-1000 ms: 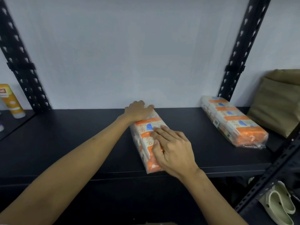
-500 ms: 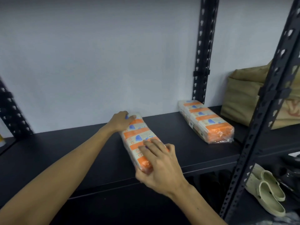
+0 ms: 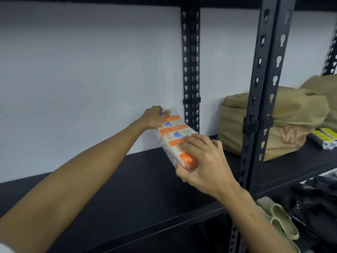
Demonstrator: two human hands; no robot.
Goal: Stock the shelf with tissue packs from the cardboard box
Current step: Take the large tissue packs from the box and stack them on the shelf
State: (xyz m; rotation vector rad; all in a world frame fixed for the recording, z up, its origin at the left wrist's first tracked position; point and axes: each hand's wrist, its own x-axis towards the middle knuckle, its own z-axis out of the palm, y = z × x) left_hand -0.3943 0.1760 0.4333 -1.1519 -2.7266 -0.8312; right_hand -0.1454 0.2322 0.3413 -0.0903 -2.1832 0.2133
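Observation:
An orange-and-white tissue pack is lifted above the black shelf board, tilted with its far end near the white wall. My left hand grips its far end. My right hand grips its near end, fingers on top and thumb underneath. The second tissue pack seen before is hidden behind the held pack and my right hand. The cardboard box is out of view.
Black perforated uprights stand at the back and the front. A tan cloth bag and yellow-labelled items lie on the right-hand shelf. Pale clogs and dark things sit on the lower shelf.
Both hands lifted the pack off the board and carried it right toward the back upright. My view swung right, and the other pack is now hidden.

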